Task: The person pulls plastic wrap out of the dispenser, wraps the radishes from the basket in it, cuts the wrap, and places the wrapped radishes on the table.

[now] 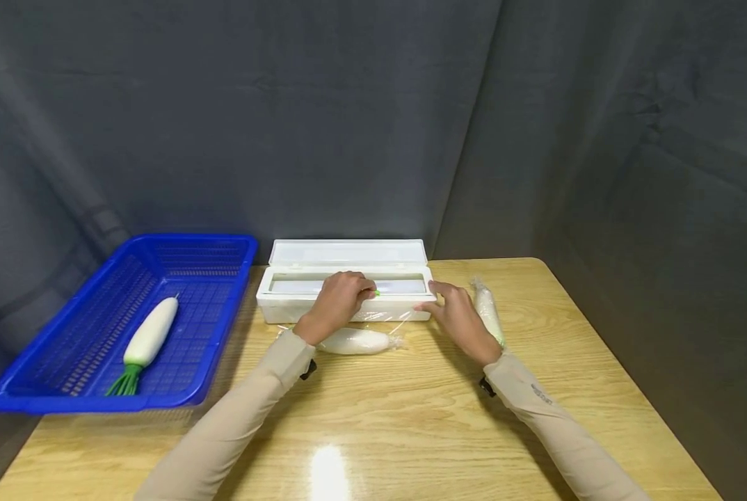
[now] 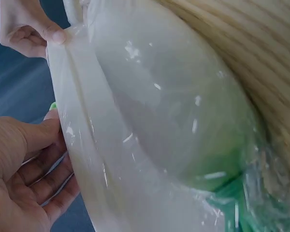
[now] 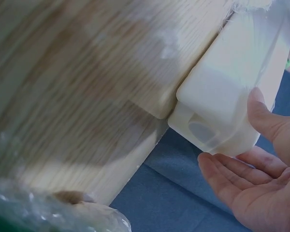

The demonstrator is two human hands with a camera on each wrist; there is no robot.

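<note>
Pinching left hand (image 1: 342,296): green slider (image 1: 377,293), centre
Right hand (image 1: 460,319): grips cling-film dispenser (image 1: 398,305) end
Wooden tabletop (image 1: 411,417): spreads lower centre, edged right

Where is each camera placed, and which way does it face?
Head: worn on the head, facing forward and down at the box, basket and table; left hand, right hand and sleeves show.
Left wrist: on that wrist, facing a wrapped radish and the box; left hand shows at lower left, right hand at upper left.
Right wrist: on that wrist, facing the box's end and table; right hand shows, with part of the left.
Both wrist views share the box, table and both hands.
</note>
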